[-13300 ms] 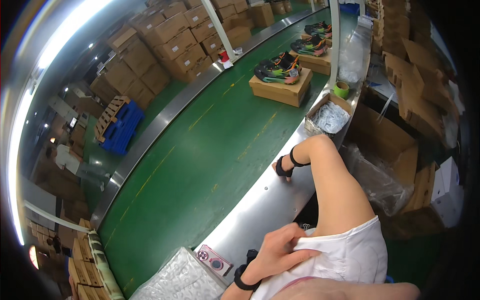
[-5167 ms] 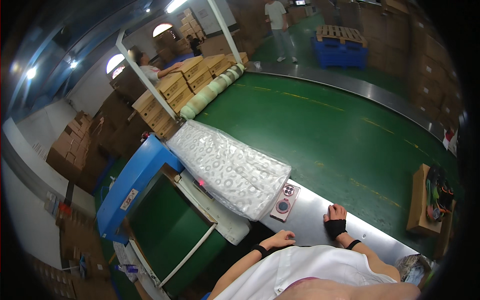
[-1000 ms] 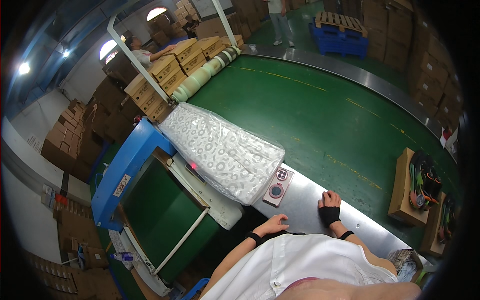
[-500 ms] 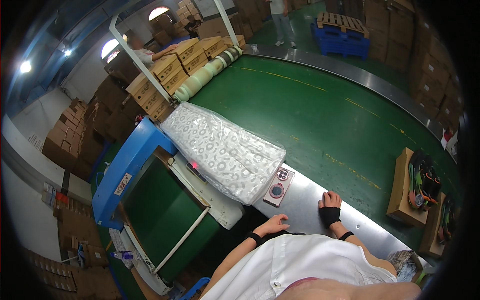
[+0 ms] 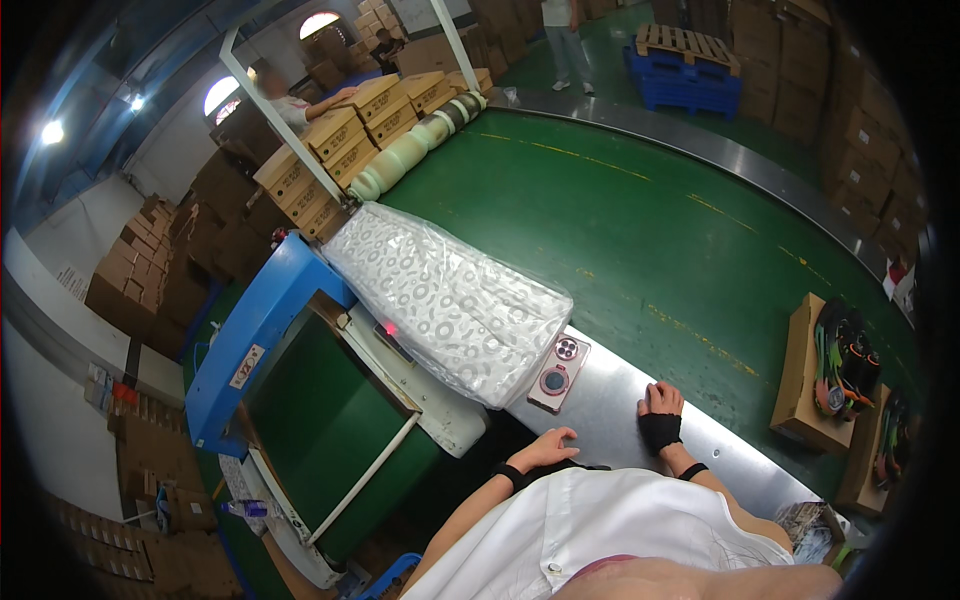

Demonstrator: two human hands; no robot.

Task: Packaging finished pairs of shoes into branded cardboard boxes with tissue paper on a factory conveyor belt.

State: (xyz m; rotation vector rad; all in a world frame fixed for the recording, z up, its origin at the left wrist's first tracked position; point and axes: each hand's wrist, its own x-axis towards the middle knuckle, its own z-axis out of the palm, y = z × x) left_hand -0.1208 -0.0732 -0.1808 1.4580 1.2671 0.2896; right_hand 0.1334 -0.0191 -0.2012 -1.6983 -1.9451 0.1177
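Observation:
My left hand (image 5: 545,449), with a black band at the wrist, hovers at the near edge of the metal ledge (image 5: 610,410), fingers loosely extended and nothing seen in them. Farther right, my right hand (image 5: 660,418) wears a black fingerless wrap and rests on the same ledge, its bare fingers slightly bent toward the belt and holding nothing. Ahead of my left hand lies a phone (image 5: 558,374) in a pinkish clear case, camera side up. Beyond it stretches a bundle in clear plastic with grey ring patterns (image 5: 450,305).
A green conveyor belt (image 5: 590,220) runs beyond the ledge. At right, open cartons (image 5: 797,385) hold black footwear with coloured trim. A blue-armed machine (image 5: 265,335) stands left. Shoe boxes (image 5: 335,135) are stacked past the roller, a person beside them; another person (image 5: 568,45) stands farther off.

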